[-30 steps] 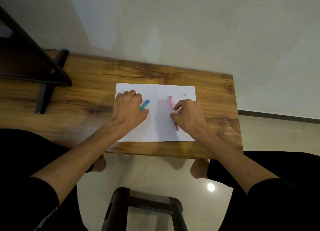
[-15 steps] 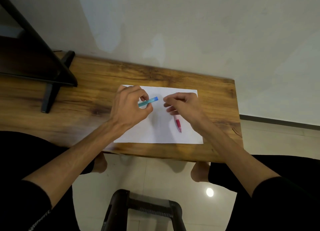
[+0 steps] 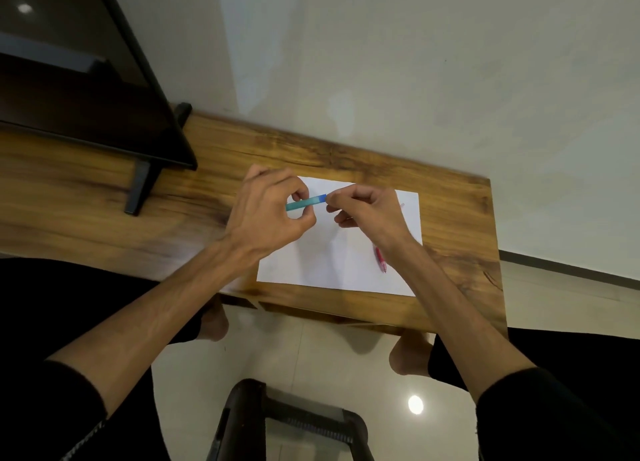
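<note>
A white sheet of paper (image 3: 332, 263) lies on the wooden table (image 3: 450, 225). Above the sheet my left hand (image 3: 266, 215) grips a teal-blue pen (image 3: 306, 202) by its barrel, fingers curled round it. The pen's blue end points right, and my right hand (image 3: 367, 211) pinches that end between thumb and forefinger. A red pen (image 3: 381, 260) lies on the right part of the sheet, half hidden under my right wrist. A small pink mark (image 3: 402, 205) on the paper peeks out past my right hand.
A dark screen on a black stand (image 3: 138, 190) fills the table's left side. The table's right edge and front edge are near the sheet. A dark stool frame (image 3: 294, 422) stands on the tiled floor below, between my feet.
My right hand let go of the red pen, moved left and took hold of the teal pen's end. My left hand lifted the teal pen off the sheet.
</note>
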